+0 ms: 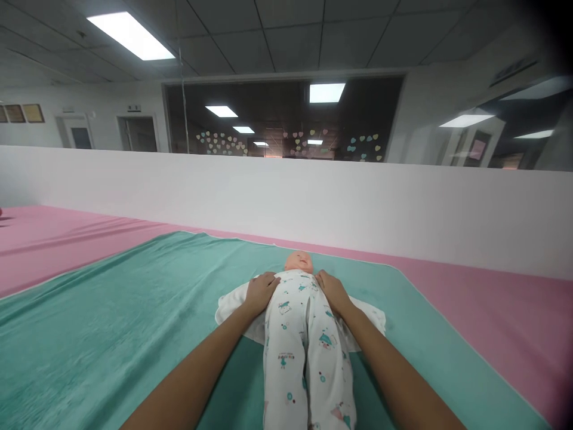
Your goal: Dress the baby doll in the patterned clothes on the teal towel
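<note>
A baby doll (299, 263) lies on its back, head away from me, in a white printed sleepsuit (304, 340). Under its upper body is a white cloth (230, 306). My left hand (260, 291) rests on the doll's left flank near the shoulder, fingers curved against the suit. My right hand (332, 290) presses the other side of the chest in the same way. Both hands cup the torso; neither lifts it.
The doll lies on a teal blanket (111, 334) spread over a pink padded surface (483, 310). A low white partition (313, 203) runs across behind it. Beyond are dark windows with paper hearts and ceiling lights.
</note>
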A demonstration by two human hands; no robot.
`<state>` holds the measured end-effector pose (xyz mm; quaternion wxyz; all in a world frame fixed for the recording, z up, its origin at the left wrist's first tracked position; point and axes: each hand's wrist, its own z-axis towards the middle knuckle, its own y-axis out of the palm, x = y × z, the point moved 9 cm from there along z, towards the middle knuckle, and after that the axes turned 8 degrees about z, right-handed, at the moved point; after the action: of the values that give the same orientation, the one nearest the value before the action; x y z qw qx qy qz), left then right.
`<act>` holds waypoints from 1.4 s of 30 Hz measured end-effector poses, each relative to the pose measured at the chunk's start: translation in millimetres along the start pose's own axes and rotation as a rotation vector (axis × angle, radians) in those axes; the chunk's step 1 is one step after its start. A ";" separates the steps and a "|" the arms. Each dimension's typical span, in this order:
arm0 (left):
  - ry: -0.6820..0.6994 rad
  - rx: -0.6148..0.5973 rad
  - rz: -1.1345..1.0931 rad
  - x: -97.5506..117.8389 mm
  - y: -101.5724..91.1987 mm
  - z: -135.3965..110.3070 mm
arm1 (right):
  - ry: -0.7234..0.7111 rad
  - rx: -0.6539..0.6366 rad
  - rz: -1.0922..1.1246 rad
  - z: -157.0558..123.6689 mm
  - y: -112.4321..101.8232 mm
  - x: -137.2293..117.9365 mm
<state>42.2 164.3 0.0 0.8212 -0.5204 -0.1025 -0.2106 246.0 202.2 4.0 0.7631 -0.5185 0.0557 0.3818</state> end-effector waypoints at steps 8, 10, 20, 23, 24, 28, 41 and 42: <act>-0.147 0.069 -0.048 -18.1 2.2 0.9 | 0.038 0.015 -0.019 20.4 8.0 15.2; -0.158 0.087 -0.040 -18.3 3.1 0.2 | 0.042 0.031 -0.013 16.2 8.5 15.1; 0.084 0.111 0.107 11.4 -5.0 -18.1 | -0.019 0.086 0.068 -27.2 -5.4 -2.3; 0.152 0.091 0.165 13.1 -3.3 -23.6 | -0.129 0.058 0.031 -45.3 -7.7 -12.0; 0.171 0.075 0.175 13.2 -2.5 -25.3 | -0.170 0.043 0.000 -51.8 -7.3 -14.9; 0.276 0.018 0.175 18.3 -3.9 -33.8 | -0.257 -0.055 -0.153 -71.6 0.5 -16.9; 0.333 0.030 0.161 26.2 -17.3 -39.2 | -0.288 -0.043 0.015 -73.7 -7.4 -13.4; 0.316 0.074 0.167 29.4 -21.9 -40.3 | -0.263 0.014 0.068 -73.1 -13.9 -15.8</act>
<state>56.4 113.0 11.5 0.8602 -0.4572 0.0637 -0.2168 266.5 130.5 -11.3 0.7539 -0.4564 -0.0246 0.4719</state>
